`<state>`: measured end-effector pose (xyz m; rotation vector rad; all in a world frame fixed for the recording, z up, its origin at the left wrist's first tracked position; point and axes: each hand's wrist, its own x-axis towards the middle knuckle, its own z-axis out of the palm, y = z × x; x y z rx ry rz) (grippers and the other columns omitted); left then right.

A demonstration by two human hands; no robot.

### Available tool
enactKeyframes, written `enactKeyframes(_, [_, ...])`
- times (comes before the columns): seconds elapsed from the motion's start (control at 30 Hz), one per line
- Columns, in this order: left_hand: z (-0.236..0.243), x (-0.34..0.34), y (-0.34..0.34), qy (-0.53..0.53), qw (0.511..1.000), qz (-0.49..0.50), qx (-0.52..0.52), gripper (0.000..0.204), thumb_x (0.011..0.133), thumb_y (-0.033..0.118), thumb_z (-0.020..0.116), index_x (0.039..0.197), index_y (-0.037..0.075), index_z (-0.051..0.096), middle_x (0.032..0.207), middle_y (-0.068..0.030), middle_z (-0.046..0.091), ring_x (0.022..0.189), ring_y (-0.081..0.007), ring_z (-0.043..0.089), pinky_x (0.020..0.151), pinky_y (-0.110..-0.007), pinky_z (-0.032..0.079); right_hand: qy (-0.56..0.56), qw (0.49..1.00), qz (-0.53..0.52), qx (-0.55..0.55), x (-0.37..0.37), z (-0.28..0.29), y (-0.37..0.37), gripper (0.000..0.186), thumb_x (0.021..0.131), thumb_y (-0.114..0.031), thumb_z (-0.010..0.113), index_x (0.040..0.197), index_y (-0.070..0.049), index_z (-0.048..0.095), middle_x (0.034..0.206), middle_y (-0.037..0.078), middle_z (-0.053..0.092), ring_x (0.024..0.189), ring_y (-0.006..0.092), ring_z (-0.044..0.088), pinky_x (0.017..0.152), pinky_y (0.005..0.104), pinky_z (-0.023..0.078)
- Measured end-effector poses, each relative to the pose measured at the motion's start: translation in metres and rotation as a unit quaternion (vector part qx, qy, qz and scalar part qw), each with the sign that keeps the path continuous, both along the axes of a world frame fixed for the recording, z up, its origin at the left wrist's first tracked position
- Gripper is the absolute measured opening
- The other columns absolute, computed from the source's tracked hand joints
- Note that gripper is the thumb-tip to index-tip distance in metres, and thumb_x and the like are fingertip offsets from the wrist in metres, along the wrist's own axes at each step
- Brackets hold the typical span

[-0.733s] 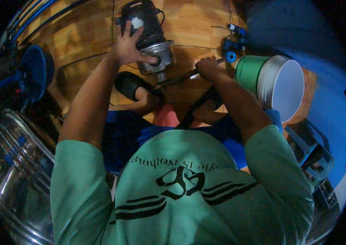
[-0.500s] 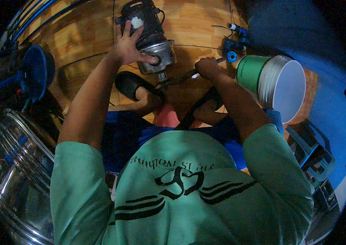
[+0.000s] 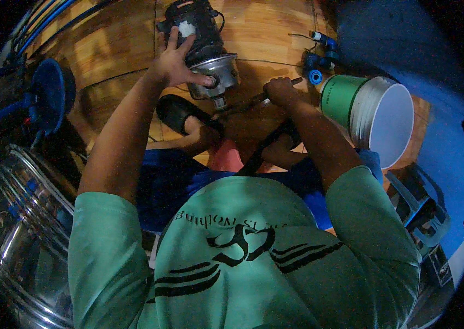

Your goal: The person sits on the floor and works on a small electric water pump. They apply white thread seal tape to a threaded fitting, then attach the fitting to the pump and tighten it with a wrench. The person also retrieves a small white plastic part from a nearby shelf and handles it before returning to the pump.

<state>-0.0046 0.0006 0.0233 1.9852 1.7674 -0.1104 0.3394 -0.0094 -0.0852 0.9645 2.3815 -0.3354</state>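
On the wood-patterned floor lies a water pump with a dark motor body point(image 3: 201, 45) and a shiny metal head point(image 3: 220, 82). My left hand point(image 3: 172, 67) is spread over the pump's left side, thumb on the metal head and fingers reaching onto the motor. My right hand point(image 3: 282, 91) is closed in a fist round the handle of a long dark wrench-like tool point(image 3: 251, 103). The tool's far end points left, close to the short spout of the pump head; whether it touches the spout I cannot tell. Its jaws are too dark to make out.
A white bucket with a green band point(image 3: 344, 101) lies on its side at right. Blue pipe fittings point(image 3: 319, 59) lie beyond it. A blue basin point(image 3: 51, 97) and a large shiny metal vessel point(image 3: 23, 230) stand at left. My feet in black sandals point(image 3: 176, 114) flank a pink object point(image 3: 225, 157).
The whole view has shifted slightly. Both hands keep their places on the pump and the tool, with no clear movement of either thing.
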Motion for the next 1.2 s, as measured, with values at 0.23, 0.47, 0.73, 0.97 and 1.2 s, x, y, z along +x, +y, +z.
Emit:
enactKeyframes(0.23, [0.001, 0.0, 0.002, 0.0, 1.0, -0.008, 0.003, 0.14, 0.04, 0.081, 0.079, 0.154, 0.017, 0.027, 0.158, -0.0318, 0.004, 0.143, -0.0559, -0.001, 0.116, -0.058, 0.02, 0.029, 1.0, 0.006, 0.003, 0.007, -0.012, 0.0, 0.013, 0.084, -0.018, 0.061, 0.089, -0.014, 0.072, 0.086, 0.012, 0.07, 0.082, 0.0305, 0.07, 0.069, 0.0471, 0.053])
enactKeyframes(0.47, [-0.011, -0.012, -0.004, -0.067, 0.998, 0.012, 0.011, 0.142, 0.039, 0.082, 0.078, 0.154, 0.017, 0.026, 0.158, -0.0312, 0.005, 0.143, -0.0564, 0.001, 0.117, -0.057, 0.018, 0.039, 0.996, 0.044, -0.064, -0.002, 0.041, 0.005, 0.016, 0.084, -0.022, 0.061, 0.091, -0.012, 0.071, 0.088, 0.012, 0.07, 0.086, 0.0329, 0.069, 0.076, 0.0467, 0.052])
enactKeyframes(0.73, [0.01, -0.002, -0.001, 0.032, 0.999, -0.021, 0.037, 0.135, 0.039, 0.083, 0.077, 0.15, 0.016, 0.037, 0.157, -0.0312, 0.013, 0.14, -0.0591, 0.012, 0.114, -0.058, 0.025, 0.061, 0.993, 0.094, -0.026, -0.006, 0.091, 0.013, 0.019, 0.085, -0.016, 0.057, 0.099, -0.008, 0.068, 0.094, 0.014, 0.067, 0.088, 0.0353, 0.068, 0.078, 0.046, 0.054])
enactKeyframes(0.97, [0.024, 0.004, 0.0, 0.025, 0.998, -0.044, 0.04, 0.122, 0.044, 0.08, 0.077, 0.144, 0.017, 0.047, 0.151, -0.0304, 0.03, 0.136, -0.0543, 0.031, 0.111, -0.054, 0.034, -0.054, 0.977, 0.08, -0.189, -0.076, 0.164, 0.026, 0.033, 0.077, -0.032, 0.074, 0.103, -0.012, 0.072, 0.1, 0.016, 0.07, 0.095, 0.0363, 0.067, 0.08, 0.0483, 0.053])
enactKeyframes(1.2, [0.005, -0.002, -0.017, -0.05, 0.962, -0.236, 0.132, 0.079, 0.063, 0.047, 0.08, 0.133, 0.015, 0.06, 0.142, -0.0247, 0.047, 0.117, -0.0383, 0.058, 0.1, -0.045, 0.048, -0.036, 0.983, -0.015, -0.178, -0.056, 0.28, 0.01, 0.036, 0.078, -0.032, 0.072, 0.103, -0.005, 0.07, 0.099, 0.02, 0.07, 0.092, 0.0382, 0.067, 0.078, 0.0502, 0.053])
